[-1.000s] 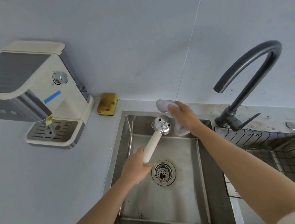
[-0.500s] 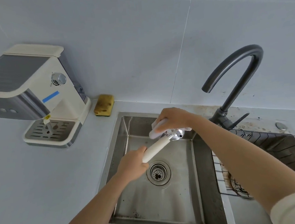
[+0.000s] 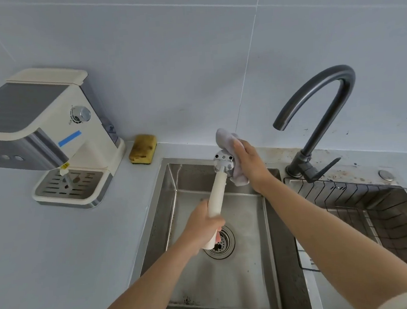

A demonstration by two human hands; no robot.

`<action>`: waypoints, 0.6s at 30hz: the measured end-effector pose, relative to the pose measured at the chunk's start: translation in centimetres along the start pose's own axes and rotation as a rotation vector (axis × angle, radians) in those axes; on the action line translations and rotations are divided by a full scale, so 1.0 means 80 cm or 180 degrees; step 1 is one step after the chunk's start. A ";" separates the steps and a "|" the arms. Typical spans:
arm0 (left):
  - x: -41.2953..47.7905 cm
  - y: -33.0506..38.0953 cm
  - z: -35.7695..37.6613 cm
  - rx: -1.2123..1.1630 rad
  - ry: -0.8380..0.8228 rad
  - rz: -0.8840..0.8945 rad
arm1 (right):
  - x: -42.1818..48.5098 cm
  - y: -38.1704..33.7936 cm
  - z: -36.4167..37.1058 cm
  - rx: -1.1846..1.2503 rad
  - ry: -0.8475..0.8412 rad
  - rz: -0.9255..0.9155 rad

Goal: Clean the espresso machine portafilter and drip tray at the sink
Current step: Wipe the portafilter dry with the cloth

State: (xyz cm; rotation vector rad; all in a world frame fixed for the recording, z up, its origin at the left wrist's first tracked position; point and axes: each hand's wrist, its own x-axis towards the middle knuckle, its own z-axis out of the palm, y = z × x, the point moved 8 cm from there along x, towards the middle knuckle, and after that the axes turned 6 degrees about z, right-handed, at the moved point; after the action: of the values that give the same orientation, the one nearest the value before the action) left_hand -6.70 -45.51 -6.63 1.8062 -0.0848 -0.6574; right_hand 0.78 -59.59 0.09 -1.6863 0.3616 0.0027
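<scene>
the cloth (image 3: 225, 139) has slid off the top of the portafilter (image 3: 223, 161) head to its right side, so wiping goes on over the sink (image 3: 167, 206). right hand (image 3: 249, 160) curls round the cloth; left hand (image 3: 203, 225) grips the handle (image 3: 218, 189). the drip tray (image 3: 68, 187) sits in the machine (image 3: 49, 122), untouched.

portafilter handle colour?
Cream-white, on the portafilter handle; its head is shiny metal. Only the head view shows it.
</scene>
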 end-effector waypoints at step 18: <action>0.011 0.012 0.016 -0.3246 -0.0165 -0.0534 | -0.041 0.029 0.006 0.1332 0.0401 0.0624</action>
State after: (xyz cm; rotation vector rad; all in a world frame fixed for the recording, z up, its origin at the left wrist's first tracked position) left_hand -6.28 -47.24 -6.37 0.8145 0.3220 -0.6871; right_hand -2.78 -58.62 -1.55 -1.2358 0.5791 -0.0325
